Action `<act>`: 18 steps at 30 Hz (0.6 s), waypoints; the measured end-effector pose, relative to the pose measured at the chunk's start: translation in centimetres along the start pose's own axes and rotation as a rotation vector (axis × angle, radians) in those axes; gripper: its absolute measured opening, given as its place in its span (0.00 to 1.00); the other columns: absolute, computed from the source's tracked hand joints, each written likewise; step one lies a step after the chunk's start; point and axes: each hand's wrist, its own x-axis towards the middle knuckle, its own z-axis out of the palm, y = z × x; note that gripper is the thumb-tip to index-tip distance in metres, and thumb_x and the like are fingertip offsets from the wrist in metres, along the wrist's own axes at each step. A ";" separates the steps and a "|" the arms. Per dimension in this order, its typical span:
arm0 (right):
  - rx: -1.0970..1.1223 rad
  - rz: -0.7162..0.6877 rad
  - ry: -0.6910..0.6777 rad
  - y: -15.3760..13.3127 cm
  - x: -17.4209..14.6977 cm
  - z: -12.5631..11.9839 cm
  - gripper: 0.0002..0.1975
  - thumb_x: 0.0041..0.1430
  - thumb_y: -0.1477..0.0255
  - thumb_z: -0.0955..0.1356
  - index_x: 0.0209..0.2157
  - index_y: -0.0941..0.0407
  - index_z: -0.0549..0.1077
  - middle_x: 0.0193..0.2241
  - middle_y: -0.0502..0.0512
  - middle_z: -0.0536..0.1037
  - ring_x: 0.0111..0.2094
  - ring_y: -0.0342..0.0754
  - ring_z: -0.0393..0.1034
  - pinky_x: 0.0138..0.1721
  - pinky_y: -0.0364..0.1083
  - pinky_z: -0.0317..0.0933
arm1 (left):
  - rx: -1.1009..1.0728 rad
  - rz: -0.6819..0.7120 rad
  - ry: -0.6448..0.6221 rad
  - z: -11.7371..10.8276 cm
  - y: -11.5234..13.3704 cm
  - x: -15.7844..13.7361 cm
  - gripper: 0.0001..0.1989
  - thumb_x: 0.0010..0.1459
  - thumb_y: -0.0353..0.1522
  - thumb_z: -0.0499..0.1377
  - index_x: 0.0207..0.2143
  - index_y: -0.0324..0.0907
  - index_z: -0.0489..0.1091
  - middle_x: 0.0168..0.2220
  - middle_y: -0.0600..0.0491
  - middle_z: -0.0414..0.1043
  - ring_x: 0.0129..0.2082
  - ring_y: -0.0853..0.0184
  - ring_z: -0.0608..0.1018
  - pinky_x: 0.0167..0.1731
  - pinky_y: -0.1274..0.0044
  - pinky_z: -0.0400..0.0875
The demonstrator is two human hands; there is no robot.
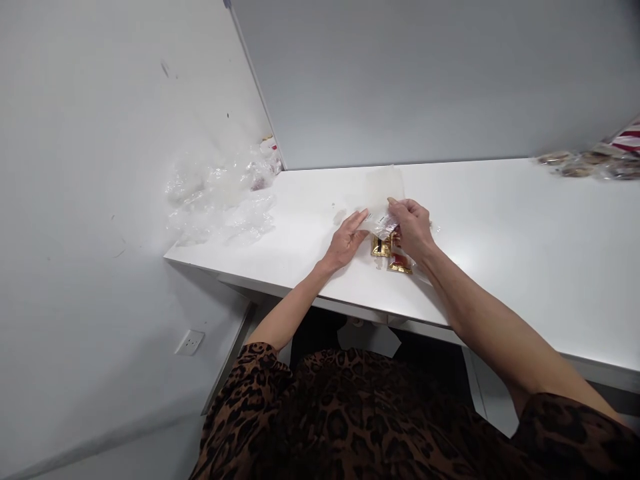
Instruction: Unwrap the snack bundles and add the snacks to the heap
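A clear plastic bag [387,183] with small printed marks lies across the white table between my hands. My right hand [414,228] pinches its near part, with the fingers closed and the thumb on top. From the left, my left hand [346,239] holds the bag's edge between thumb and fingers. Just below the plastic is a small gold packet [381,247] with a dark patch. A red and gold packet [400,263] sits beside it, partly covered by my right hand. Whether these packets are inside the plastic I cannot tell.
Crumpled clear plastic wrapping [220,200] is heaped at the left end of the white table [515,253], against the wall. Several brownish wrapped items [583,163] lie at the far right, near a red-and-white striped package [627,139]. A grey panel [425,80] stands along the back.
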 end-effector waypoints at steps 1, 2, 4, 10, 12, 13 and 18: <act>0.018 0.013 -0.012 -0.1 -0.2 0.1 0.30 0.43 0.44 0.78 0.26 0.50 0.62 0.21 0.46 0.63 0.20 0.42 0.56 0.17 0.44 0.53 | -0.047 -0.009 0.022 0.0 0.0 0.0 0.20 0.58 0.47 0.67 0.51 0.52 0.79 0.64 0.53 0.72 0.72 0.60 0.62 0.73 0.67 0.48; 0.045 0.022 -0.023 -0.2 -0.3 0.3 0.31 0.42 0.43 0.78 0.27 0.50 0.63 0.21 0.46 0.64 0.21 0.43 0.57 0.17 0.44 0.55 | -0.100 -0.026 0.045 0.0 0.1 0.0 0.20 0.57 0.46 0.68 0.50 0.52 0.80 0.63 0.54 0.74 0.72 0.60 0.63 0.73 0.67 0.49; 0.121 0.041 -0.055 -0.3 -0.5 0.6 0.32 0.42 0.39 0.77 0.30 0.50 0.66 0.24 0.47 0.68 0.23 0.44 0.63 0.19 0.44 0.61 | -0.202 -0.075 0.082 0.0 0.1 0.1 0.20 0.56 0.44 0.70 0.50 0.52 0.80 0.60 0.54 0.76 0.70 0.59 0.65 0.72 0.68 0.51; 0.242 0.149 -0.189 -0.3 -0.8 1.0 0.38 0.48 0.29 0.66 0.37 0.52 0.69 0.33 0.54 0.75 0.29 0.47 0.72 0.23 0.46 0.70 | -0.365 -0.183 0.115 0.3 0.8 0.1 0.21 0.58 0.39 0.69 0.54 0.50 0.78 0.60 0.54 0.76 0.67 0.61 0.70 0.68 0.70 0.60; 0.238 0.153 -0.201 -0.3 -1.1 1.0 0.36 0.47 0.32 0.70 0.37 0.51 0.69 0.34 0.53 0.75 0.30 0.46 0.72 0.24 0.45 0.70 | -0.364 -0.204 0.130 0.4 1.1 0.1 0.19 0.57 0.37 0.70 0.52 0.50 0.79 0.60 0.54 0.76 0.69 0.61 0.69 0.69 0.69 0.59; 0.237 0.151 -0.196 -0.3 -1.2 1.0 0.35 0.45 0.36 0.74 0.37 0.51 0.69 0.34 0.52 0.75 0.30 0.45 0.71 0.24 0.44 0.70 | -0.351 -0.199 0.126 0.4 1.2 0.1 0.19 0.56 0.36 0.70 0.51 0.50 0.79 0.61 0.54 0.75 0.69 0.60 0.68 0.70 0.69 0.58; 0.228 0.130 -0.199 -0.2 -1.6 1.0 0.29 0.41 0.50 0.79 0.38 0.50 0.69 0.35 0.48 0.76 0.32 0.45 0.72 0.26 0.42 0.68 | -0.327 -0.172 0.102 0.5 1.6 -0.1 0.23 0.52 0.37 0.73 0.51 0.47 0.79 0.64 0.51 0.73 0.70 0.58 0.66 0.71 0.70 0.55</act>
